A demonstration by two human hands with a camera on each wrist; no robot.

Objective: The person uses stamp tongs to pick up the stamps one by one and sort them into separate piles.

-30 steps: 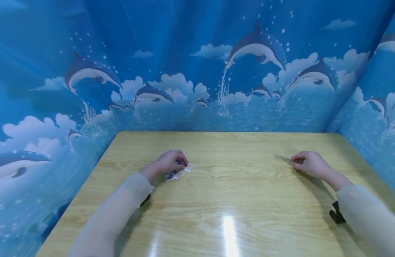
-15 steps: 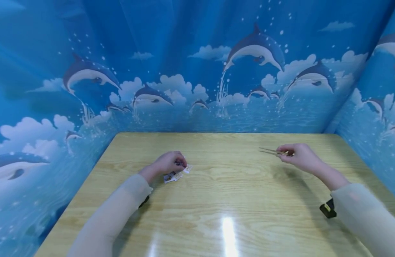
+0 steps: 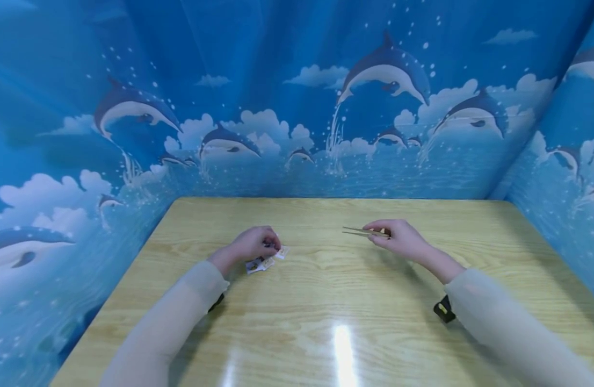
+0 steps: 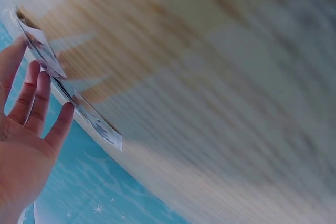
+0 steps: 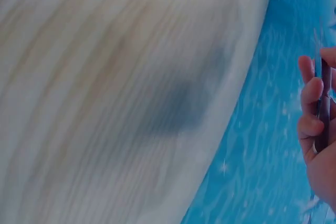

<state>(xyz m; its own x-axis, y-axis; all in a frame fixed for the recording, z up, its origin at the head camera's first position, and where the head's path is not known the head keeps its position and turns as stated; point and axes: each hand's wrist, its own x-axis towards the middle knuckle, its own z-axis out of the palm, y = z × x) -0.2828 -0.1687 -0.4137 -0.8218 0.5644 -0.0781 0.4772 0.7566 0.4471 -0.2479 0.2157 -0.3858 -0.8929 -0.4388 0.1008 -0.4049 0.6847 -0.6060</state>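
Note:
In the head view, the left hand (image 3: 252, 244) rests at the small printed cards (image 3: 254, 265), which lie on the table left of its middle. The left wrist view has the fingers of the left hand (image 4: 31, 129) spread loosely, their tips touching the cards (image 4: 100, 124) or the table beside them. Tweezers (image 3: 360, 233) are pinched by the right hand (image 3: 403, 239), raised over the table, their two thin tips apart and pointing left. The right wrist view shows the right hand's (image 5: 321, 129) fingers round the tweezers (image 5: 323, 103).
A wooden table (image 3: 297, 301) spreads under both arms. Behind it and at its sides hangs a blue curtain (image 3: 287, 177) with dolphins. A black wrist device (image 3: 444, 309) is near the right sleeve. Bright light reflects off the table's front.
The right hand has moved left across the table with the tweezers, and their tips have spread apart into view. The left hand stays at the cards.

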